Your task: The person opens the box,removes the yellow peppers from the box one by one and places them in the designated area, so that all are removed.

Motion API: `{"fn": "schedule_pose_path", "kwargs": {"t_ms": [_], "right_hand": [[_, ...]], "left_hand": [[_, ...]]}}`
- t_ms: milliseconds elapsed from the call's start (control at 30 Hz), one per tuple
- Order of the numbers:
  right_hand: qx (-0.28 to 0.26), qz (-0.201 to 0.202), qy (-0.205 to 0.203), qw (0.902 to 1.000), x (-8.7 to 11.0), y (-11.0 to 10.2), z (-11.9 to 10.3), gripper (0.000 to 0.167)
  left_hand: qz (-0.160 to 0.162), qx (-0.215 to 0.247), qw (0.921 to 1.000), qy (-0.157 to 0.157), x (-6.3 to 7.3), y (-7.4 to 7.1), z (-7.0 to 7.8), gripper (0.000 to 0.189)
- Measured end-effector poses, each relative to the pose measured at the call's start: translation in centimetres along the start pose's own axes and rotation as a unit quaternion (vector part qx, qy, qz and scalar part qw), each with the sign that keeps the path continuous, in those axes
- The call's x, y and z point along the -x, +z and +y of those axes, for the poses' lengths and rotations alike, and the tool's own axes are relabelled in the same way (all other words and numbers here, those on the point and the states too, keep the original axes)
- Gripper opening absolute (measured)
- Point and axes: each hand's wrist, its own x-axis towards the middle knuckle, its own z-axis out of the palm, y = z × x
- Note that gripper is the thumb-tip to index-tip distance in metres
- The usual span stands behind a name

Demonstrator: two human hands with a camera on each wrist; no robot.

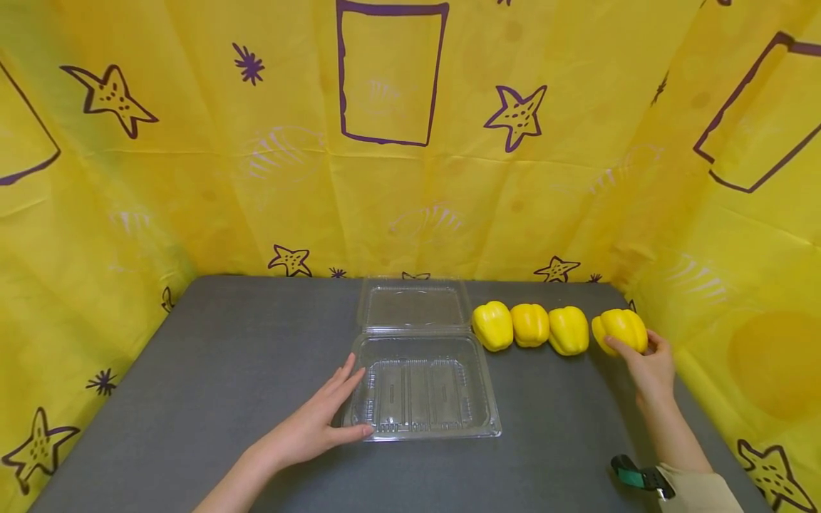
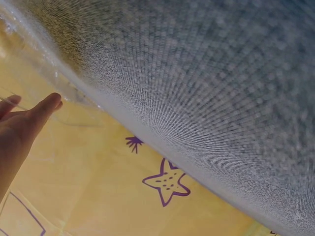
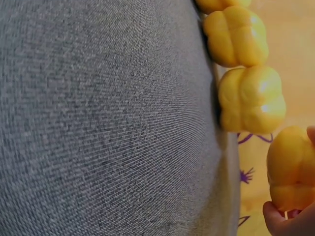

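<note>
My right hand [image 1: 653, 367] grips a yellow bell pepper [image 1: 625, 329], thumb on the near side and fingers behind. In the right wrist view the held pepper [image 3: 291, 169] shows at the right edge, apart from the others. Three more yellow peppers [image 1: 529, 325] stand in a row to its left. At the left edge of a clear plastic clamshell box [image 1: 490, 420] my left hand [image 1: 314, 420] rests with fingers spread and straight. The box's lid [image 1: 413, 306] lies folded back behind its base. In the left wrist view only part of the left hand [image 2: 22, 128] appears.
A dark grey cloth covers the table [image 1: 212, 385]. Yellow curtains [image 1: 410, 199] with purple drawings hang behind it and on both sides. The leftmost pepper [image 1: 492, 326] stands close to the box's right side. A black and green strap [image 1: 635, 476] is on my right wrist.
</note>
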Motion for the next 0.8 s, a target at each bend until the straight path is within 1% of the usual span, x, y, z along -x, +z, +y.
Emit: {"fn": "schedule_pose_path", "kwargs": {"t_ms": [200,367,633,800], "right_hand": [[0.024,0.005,-0.006,0.9997,-0.5,0.2,0.4,0.092],[0.053,0.001,-0.006,0.9986,-1.1,0.3,0.8,0.095],[0.073,-0.018,-0.010,0.9971,-1.4,0.5,1.1,0.095],[0.081,-0.028,-0.007,0.9963,-1.4,0.5,1.1,0.097]], "left_hand": [[0.001,-0.004,1.0000,-0.006,0.0,0.0,-0.1,0.096],[0.005,-0.003,1.0000,-0.002,0.0,0.0,-0.1,0.095],[0.000,-0.001,1.0000,-0.004,0.1,0.0,0.0,0.096],[0.000,0.000,1.0000,0.002,0.2,-0.1,0.0,0.096]]}}
